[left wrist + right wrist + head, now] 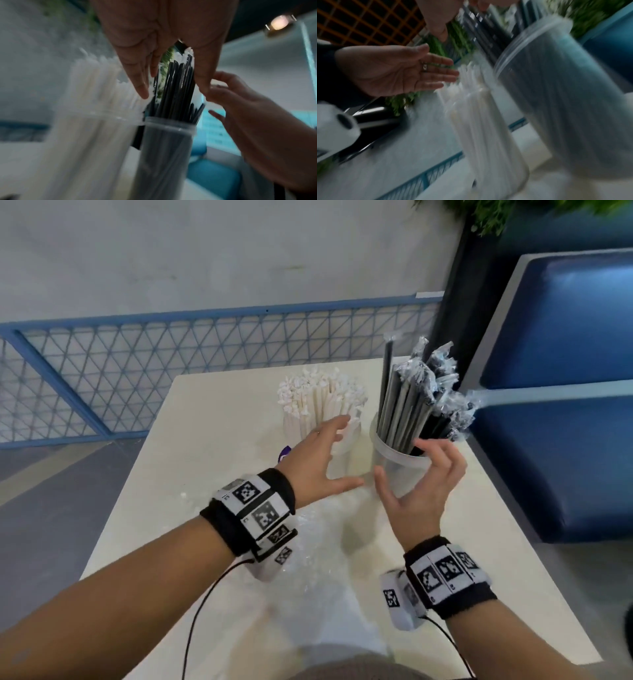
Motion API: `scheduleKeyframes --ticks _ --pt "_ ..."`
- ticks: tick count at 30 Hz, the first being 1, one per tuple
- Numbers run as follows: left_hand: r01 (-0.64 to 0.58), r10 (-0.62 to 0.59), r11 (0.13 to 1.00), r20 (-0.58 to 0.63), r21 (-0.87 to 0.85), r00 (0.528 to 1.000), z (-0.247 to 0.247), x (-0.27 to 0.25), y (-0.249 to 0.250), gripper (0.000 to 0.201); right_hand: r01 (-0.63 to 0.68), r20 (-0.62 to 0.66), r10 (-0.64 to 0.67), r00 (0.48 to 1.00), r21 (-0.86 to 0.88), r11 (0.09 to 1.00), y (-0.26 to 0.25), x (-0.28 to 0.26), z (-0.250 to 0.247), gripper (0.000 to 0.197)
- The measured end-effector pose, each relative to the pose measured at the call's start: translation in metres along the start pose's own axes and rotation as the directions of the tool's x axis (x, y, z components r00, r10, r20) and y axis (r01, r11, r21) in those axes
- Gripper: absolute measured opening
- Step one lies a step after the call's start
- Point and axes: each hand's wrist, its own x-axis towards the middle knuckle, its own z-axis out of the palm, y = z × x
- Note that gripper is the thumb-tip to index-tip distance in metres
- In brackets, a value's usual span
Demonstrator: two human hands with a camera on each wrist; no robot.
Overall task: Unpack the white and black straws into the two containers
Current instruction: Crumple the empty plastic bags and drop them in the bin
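Observation:
Two clear containers stand side by side on the white table (212, 440). The left container (346, 446) holds a bunch of white straws (318, 398), the right container (397, 467) a bunch of wrapped black straws (411, 405). My left hand (325, 460) hovers open in front of the white straws, fingers straight and spread. My right hand (421, 474) is open beside the black-straw container, fingers loosely bent, holding nothing. The left wrist view shows the black straws (175, 88) between my fingers (140, 83). In the right wrist view the black-straw container (556, 94) and white straws (479, 121) are blurred.
Crumpled clear plastic wrapping (308, 542) lies on the table near me. A small purple item (284, 453) peeks out behind my left hand. A blue padded bench (561, 412) stands right of the table; a blue mesh railing (137, 364) runs behind.

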Motion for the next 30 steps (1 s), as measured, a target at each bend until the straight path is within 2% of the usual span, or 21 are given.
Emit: scheduleKeyframes --ticks 2,5,6,7,9,11,13,17,21,24,27,30 --pt "0.041 -0.045 0.99 -0.024 -0.138 0.999 0.018 0.023 0.013 0.103 -0.031 -0.106 0.031 0.994 0.002 1.0 0.014 0.023 -0.012 0.069" --pt "0.078 -0.103 0.981 -0.137 -0.175 0.985 0.041 0.047 0.021 0.12 -0.174 -0.169 0.18 0.969 0.052 0.983 0.04 0.05 -0.026 0.092" --pt "0.07 -0.1 0.986 -0.192 -0.154 0.976 0.046 0.052 0.024 0.124 -0.221 -0.114 0.229 0.967 0.081 0.972 0.05 0.057 -0.029 0.097" --pt "0.049 -0.08 0.99 -0.253 -0.129 0.964 0.051 0.054 0.027 0.126 -0.274 -0.006 0.278 0.961 0.131 0.953 0.059 0.063 -0.031 0.102" --pt "-0.011 -0.022 0.996 -0.36 -0.091 0.933 0.06 0.059 0.031 0.127 -0.387 0.284 0.324 0.902 0.204 0.899 0.074 0.074 -0.032 0.115" --pt "-0.025 -0.018 0.993 -0.372 -0.111 0.928 0.066 0.063 0.034 0.131 -0.437 0.464 0.311 0.829 0.191 0.879 0.083 0.081 -0.03 0.131" --pt "-0.012 -0.049 0.981 -0.309 -0.191 0.95 0.07 0.07 0.037 0.137 -0.47 0.526 0.313 0.791 0.196 0.861 0.086 0.086 -0.028 0.137" --pt "-0.015 -0.062 0.957 -0.255 -0.29 0.965 0.079 0.082 0.041 0.145 -0.496 0.569 0.304 0.764 0.216 0.841 0.089 0.089 -0.023 0.136" --pt "0.132 -0.222 0.855 -0.124 -0.502 0.967 0.079 0.093 0.035 0.147 -0.528 0.595 0.331 0.732 0.188 0.828 0.09 0.092 -0.02 0.136" --pt "0.158 -0.177 0.864 0.006 -0.479 0.984 0.073 0.103 0.028 0.145 -0.487 0.59 0.343 0.731 0.099 0.868 0.093 0.096 -0.021 0.13" --pt "0.154 -0.136 0.887 0.073 -0.436 0.988 0.067 0.112 0.024 0.133 -0.412 0.531 0.357 0.768 -0.016 0.911 0.09 0.1 -0.02 0.098" --pt "0.144 -0.174 0.867 -0.021 -0.477 0.984 0.067 0.114 0.021 0.121 -0.338 0.469 0.319 0.823 -0.045 0.94 0.084 0.102 -0.02 0.068"
